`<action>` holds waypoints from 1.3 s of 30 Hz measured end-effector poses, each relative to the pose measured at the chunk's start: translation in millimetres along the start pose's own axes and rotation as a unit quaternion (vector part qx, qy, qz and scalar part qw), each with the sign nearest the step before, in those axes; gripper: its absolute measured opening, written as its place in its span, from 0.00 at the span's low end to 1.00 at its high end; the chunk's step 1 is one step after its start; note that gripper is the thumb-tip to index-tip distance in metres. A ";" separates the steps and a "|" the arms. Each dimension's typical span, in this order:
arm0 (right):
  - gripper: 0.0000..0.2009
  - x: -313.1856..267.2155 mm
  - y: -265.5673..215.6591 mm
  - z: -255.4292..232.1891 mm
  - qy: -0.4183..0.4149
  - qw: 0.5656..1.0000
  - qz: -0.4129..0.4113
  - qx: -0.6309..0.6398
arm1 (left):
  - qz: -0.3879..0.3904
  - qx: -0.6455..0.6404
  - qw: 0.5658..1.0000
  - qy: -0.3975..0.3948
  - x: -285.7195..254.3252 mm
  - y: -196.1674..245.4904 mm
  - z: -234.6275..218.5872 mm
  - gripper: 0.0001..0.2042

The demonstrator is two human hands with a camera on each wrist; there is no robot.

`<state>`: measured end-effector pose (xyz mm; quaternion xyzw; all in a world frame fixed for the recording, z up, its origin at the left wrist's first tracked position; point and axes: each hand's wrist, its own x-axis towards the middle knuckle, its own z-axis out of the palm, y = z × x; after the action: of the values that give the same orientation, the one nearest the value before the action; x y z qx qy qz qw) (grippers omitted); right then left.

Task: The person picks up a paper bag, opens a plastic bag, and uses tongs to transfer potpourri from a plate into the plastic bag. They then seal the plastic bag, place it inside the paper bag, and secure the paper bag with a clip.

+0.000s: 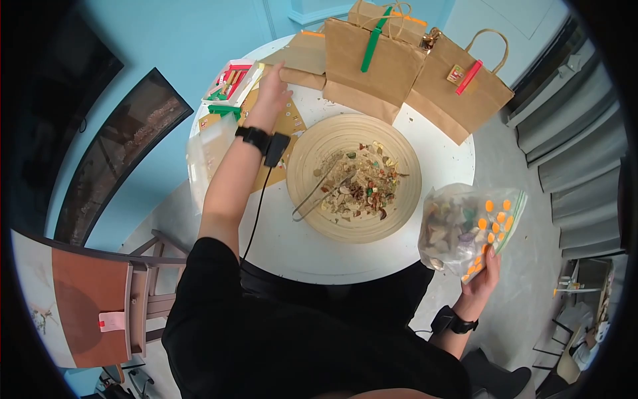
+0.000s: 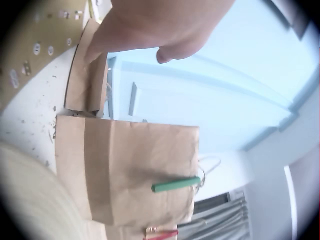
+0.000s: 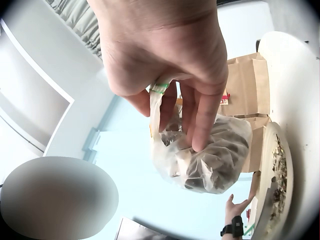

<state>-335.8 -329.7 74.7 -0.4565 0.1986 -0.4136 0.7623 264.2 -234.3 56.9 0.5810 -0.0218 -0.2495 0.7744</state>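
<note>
My right hand (image 1: 484,276) grips a clear zip bag (image 1: 452,229) by one edge, off to the right of the table. Orange round stickers and a green zip strip run along that edge; dried brown, pale and purple pieces show through the plastic. In the right wrist view, fingers curl over the plastic bag (image 3: 210,160). Reaching across the table, my left hand (image 1: 271,93) has its fingertips at the end of a low-lying brown paper bag (image 1: 299,60), thumb held apart. The left wrist view shows a finger overlapping that paper bag (image 2: 82,87).
A round wooden tray (image 1: 306,206) bears mixed dried bits and metal tongs (image 1: 307,205). Upright paper bags (image 1: 372,80) with green and red clips stand behind. At left are a white box (image 1: 229,83) of clips, a printed gold sheet (image 1: 286,116) and clear plastic bags (image 1: 206,156).
</note>
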 end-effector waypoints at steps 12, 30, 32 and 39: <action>0.22 7.9 20.6 114.5 -0.277 0.942 0.161 0.095 | -0.171 -0.164 0.865 -0.442 -331.3 -17.5 -39.0 0.31; 0.07 -7.3 0.1 174.6 -0.476 0.827 0.141 -0.264 | 0.140 0.405 0.896 -0.117 -382.6 -12.3 -125.5 0.12; 0.07 -16.5 8.0 178.9 -0.483 0.829 0.117 -0.255 | 0.233 0.468 0.849 -0.071 -391.9 -15.7 -115.5 0.10; 0.08 -29.9 36.1 186.2 -0.521 0.803 0.113 -0.267 | 0.041 0.224 0.915 -0.333 -426.3 -10.3 -106.0 0.04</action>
<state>-210.2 -197.7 135.4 -0.7632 -0.0758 0.0451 0.6402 -78.0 33.5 122.3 0.6210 -0.3579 -0.3852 0.5814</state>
